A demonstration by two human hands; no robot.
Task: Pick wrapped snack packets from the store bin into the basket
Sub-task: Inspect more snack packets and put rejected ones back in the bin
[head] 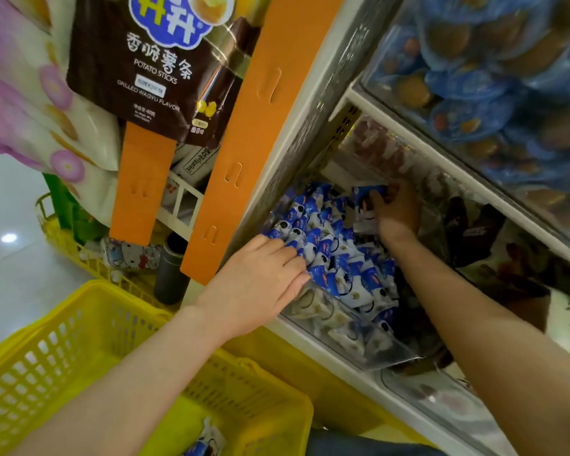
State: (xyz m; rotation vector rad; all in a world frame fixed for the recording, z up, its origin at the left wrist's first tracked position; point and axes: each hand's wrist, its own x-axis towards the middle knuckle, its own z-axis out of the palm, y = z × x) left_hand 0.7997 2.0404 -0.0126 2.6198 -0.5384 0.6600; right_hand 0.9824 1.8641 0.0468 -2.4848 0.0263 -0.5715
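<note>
Nearest me, the yellow basket (pixel 79 357) holds one loose packet (pixel 204 439). My left hand (pixel 260 281) rests with fingers (pixel 290 258) straight and together, their tips on the heap of packets (pixel 329 251) in the clear bin (pixel 375 350). Beyond, my right hand (pixel 397 210) has its fingers (pixel 380 202) clamped round a held packet (pixel 364 194) at the heap's far end.

Head camera looks down, seemingly tilted, close over bin (pixel 359 340) and basket (pixel 112 287).

Packets: small blue-and-white wrapped snack packets (pixel 329 255), heaped loosely, filling the bin.
Bin: clear plastic store bin (pixel 369 347), centre right, transparent front wall nearest.
Held packets (pixel 364 205): far end of the heap, gripped by the right hand (pixel 397 209).
Basket: yellow plastic lattice basket (pixel 79 340), near left; single packet (pixel 204 439) inside.
</note>
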